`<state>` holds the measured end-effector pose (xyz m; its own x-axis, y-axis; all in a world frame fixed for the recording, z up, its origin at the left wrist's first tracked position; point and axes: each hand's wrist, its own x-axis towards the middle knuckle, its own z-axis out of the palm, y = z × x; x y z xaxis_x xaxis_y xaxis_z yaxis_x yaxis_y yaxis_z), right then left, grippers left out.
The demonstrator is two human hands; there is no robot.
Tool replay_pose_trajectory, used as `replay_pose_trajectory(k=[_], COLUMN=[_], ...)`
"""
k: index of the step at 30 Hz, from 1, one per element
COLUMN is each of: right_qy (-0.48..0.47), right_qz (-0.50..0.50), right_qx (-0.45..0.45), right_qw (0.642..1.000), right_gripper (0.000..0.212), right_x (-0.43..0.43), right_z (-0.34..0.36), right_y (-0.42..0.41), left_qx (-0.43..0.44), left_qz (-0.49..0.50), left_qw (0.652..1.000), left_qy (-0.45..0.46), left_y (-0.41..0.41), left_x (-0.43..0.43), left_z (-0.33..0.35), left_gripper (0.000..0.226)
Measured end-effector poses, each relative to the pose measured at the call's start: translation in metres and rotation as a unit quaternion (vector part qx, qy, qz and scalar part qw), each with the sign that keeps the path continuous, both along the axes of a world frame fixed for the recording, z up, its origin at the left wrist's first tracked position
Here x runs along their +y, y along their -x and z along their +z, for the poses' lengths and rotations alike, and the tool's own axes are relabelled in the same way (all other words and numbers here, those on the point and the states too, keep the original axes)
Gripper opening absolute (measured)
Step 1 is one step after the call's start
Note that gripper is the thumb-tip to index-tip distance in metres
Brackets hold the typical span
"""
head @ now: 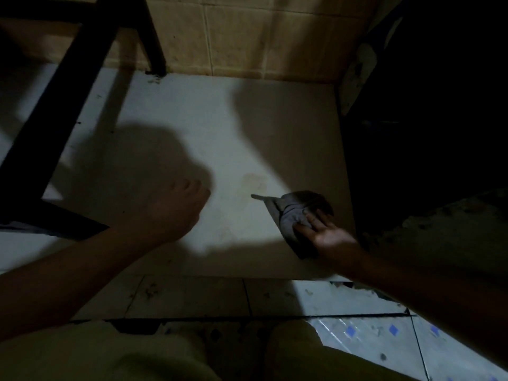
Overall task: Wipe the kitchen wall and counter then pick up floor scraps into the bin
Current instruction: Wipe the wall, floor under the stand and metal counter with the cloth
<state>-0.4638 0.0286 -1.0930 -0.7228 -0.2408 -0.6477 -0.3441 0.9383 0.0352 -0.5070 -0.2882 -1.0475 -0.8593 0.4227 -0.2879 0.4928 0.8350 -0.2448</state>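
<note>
Grey crumpled cloth [298,213] lies on the white tabletop [192,119] beneath the flat fingers of the right hand [327,235], its pointed end just beside a faint tan stain [255,181]; the left hand [176,207] hovers fisted, empty.

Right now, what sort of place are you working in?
Likely a dim kitchen corner: a tan tiled wall behind a white counter, patterned floor tiles below, and the right hand pressing a grey cloth on it.
</note>
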Motion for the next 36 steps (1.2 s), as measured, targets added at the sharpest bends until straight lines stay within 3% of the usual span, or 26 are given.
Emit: replay_pose_trajectory(k=[5, 9, 15, 21, 27, 31, 36], right_qy=[0.025, 0.014, 0.114, 0.140, 0.203, 0.202, 0.222], right_qz=[-0.118, -0.204, -0.245, -0.138, -0.040, 0.018, 0.087], right_qx=[0.060, 0.088, 0.158, 0.081, 0.061, 0.053, 0.025], right_qw=[0.991, 0.975, 0.950, 0.977, 0.976, 0.978, 0.971], right_gripper=[0.063, 0.050, 0.056, 0.072, 0.064, 0.064, 0.066], right_x=[0.001, -0.003, -0.020, -0.048, -0.089, -0.115, -0.155], right_z=[0.000, -0.004, -0.005, -0.004, -0.007, -0.014, -0.021], right_y=[-0.023, -0.037, -0.048, -0.052, -0.037, -0.028, -0.018], left_qx=[0.000, 0.000, -0.010, -0.023, -0.043, -0.068, -0.042], left_qz=[-0.014, -0.023, -0.013, 0.033, 0.063, 0.083, 0.105], left_qw=[1.000, 1.000, 0.999, 0.999, 0.996, 0.994, 0.993], left_qy=[-0.003, -0.015, -0.040, -0.027, -0.045, -0.017, -0.034], left_y=[0.003, 0.004, 0.004, -0.004, -0.025, -0.031, -0.041], left_x=[0.008, 0.013, 0.011, -0.009, -0.041, -0.055, -0.069], left_z=[-0.005, -0.008, -0.007, -0.001, 0.002, 0.008, 0.016], left_gripper=[0.039, 0.036, 0.038, 0.036, 0.029, 0.040, 0.036])
